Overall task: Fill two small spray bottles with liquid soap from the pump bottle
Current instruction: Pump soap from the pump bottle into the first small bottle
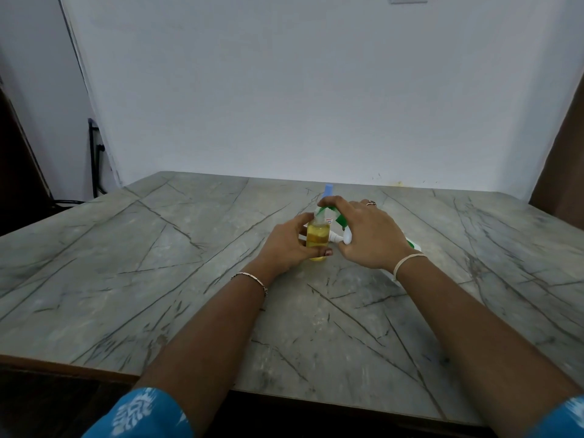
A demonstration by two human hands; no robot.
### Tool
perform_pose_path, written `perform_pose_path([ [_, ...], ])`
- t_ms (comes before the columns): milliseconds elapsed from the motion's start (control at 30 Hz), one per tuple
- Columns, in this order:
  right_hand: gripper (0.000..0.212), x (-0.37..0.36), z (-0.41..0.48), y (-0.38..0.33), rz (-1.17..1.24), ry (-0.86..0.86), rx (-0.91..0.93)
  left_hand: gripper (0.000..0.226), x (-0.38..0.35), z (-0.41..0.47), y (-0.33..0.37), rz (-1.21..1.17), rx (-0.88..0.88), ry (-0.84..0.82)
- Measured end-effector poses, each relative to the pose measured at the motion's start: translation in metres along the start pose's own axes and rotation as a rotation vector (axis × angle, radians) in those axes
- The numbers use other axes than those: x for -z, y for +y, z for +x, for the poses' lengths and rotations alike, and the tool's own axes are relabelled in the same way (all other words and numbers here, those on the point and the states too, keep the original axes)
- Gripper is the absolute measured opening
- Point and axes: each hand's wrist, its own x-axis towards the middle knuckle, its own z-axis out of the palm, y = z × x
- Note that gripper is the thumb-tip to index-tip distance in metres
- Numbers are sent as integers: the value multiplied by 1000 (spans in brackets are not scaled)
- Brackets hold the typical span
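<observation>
A small clear spray bottle (317,237) holding yellow liquid stands on the marble table (158,263) at its middle. My left hand (286,248) grips it from the left, thumb across its lower front. My right hand (369,235) curls over the white and green pump bottle (343,230), which leans with its white nozzle against the small bottle's side; its body is mostly hidden under my hand and wrist. A second small bottle with a blue cap (328,189) stands just behind, largely hidden by the hands.
The table reaches a pale wall (316,90) at the back. Black cables (94,159) hang at the far left beyond the table edge. A dark wooden edge (559,172) stands at the right.
</observation>
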Motion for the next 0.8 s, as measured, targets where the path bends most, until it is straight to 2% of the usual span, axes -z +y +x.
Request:
perform_pose_path([
  [233,65,0,2,0,-12,-2,9,91,0,0,0,15,12,-2],
  [433,68,-1,0,2,-17,19,22,87,1,-1,-1,14,-2,-8],
  [567,81,2,-3,5,-51,4,50,88,1,-2,1,-12,0,-7],
  [733,102,13,-8,4,54,25,26,85,2,-3,2,6,-34,8],
  [800,104,17,-9,4,118,35,-2,84,2,-2,1,9,-45,8],
])
